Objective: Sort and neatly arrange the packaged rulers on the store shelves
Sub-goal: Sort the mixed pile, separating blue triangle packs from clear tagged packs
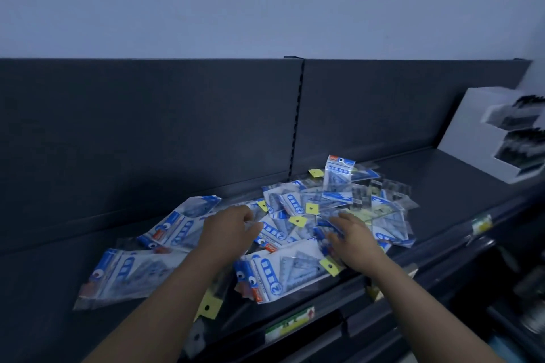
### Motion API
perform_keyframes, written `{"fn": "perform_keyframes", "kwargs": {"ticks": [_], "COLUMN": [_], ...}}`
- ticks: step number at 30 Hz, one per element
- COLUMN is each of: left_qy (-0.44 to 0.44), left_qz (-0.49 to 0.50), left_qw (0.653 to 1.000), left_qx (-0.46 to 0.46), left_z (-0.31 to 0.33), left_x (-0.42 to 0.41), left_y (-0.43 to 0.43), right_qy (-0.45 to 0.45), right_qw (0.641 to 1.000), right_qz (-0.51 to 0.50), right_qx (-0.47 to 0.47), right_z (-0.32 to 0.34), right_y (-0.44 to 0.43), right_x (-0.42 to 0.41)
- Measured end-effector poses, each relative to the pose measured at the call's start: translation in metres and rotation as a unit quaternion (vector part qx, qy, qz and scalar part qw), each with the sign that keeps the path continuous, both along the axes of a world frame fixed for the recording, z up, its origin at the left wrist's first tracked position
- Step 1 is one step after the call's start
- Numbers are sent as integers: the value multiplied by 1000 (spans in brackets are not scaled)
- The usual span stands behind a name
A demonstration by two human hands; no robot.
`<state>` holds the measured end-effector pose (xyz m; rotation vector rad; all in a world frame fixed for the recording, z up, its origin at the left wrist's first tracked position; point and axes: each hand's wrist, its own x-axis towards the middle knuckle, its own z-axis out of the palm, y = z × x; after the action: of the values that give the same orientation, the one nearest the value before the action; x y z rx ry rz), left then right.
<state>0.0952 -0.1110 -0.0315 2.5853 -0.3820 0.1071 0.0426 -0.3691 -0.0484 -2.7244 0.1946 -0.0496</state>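
Reaching into a loose heap of ruler packets on the dark shelf, the two hands are apart. The left hand hangs over the heap, fingers curled down; whether it grips a packet I cannot tell. The right hand rests with fingers spread on the packets. A white box stands at the shelf's right end.

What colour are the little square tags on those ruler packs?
The tags are yellow, each with a dark hole, seen in the head view.
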Motion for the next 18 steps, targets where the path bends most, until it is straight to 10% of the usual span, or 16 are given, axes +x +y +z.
{"fn": "perform_keyframes", "kwargs": {"ticks": [9,18], "left_qy": [54,149], "left_qz": [-64,-87], "left_qw": [996,980], "left_qx": [-21,96], "left_z": [0,-11], "left_x": [21,31], "left_y": [-130,-233], "right_qy": [84,49], "right_qw": [992,993], "right_qz": [-42,55], "right_qx": [-81,90], "right_z": [-6,4], "right_y": [-133,-175], "right_x": [32,41]}}
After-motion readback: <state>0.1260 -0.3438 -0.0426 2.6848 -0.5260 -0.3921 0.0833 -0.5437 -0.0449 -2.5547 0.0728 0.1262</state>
